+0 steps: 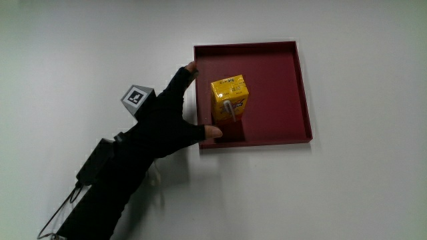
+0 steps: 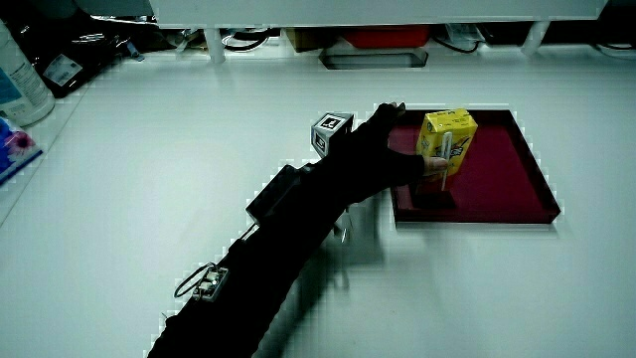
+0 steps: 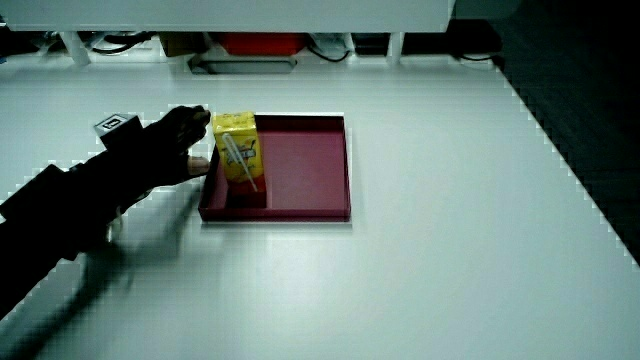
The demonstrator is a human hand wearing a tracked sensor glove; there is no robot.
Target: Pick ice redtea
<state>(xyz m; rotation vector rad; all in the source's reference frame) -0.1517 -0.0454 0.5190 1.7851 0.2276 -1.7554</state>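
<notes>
A yellow ice red tea carton (image 1: 230, 99) with a straw on its face stands upright in a dark red tray (image 1: 303, 87). It stands close to the tray wall nearest the hand. The gloved hand (image 1: 170, 120) lies beside the tray, fingers spread and nothing grasped. Its thumb reaches over the tray's near corner towards the carton's base, and its forefinger rests at the tray's rim farther from the person. I cannot tell whether the thumb touches the carton. Both side views show the carton (image 2: 447, 139) (image 3: 236, 145), the hand (image 2: 373, 154) (image 3: 165, 150) and the tray (image 2: 537, 169) (image 3: 345, 170).
A patterned cube (image 1: 137, 97) sits on the back of the hand. A small device with wires (image 2: 204, 283) hangs at the forearm. A bottle (image 2: 20, 80) stands at the table's edge. A low partition with cables (image 2: 248, 40) lines the table.
</notes>
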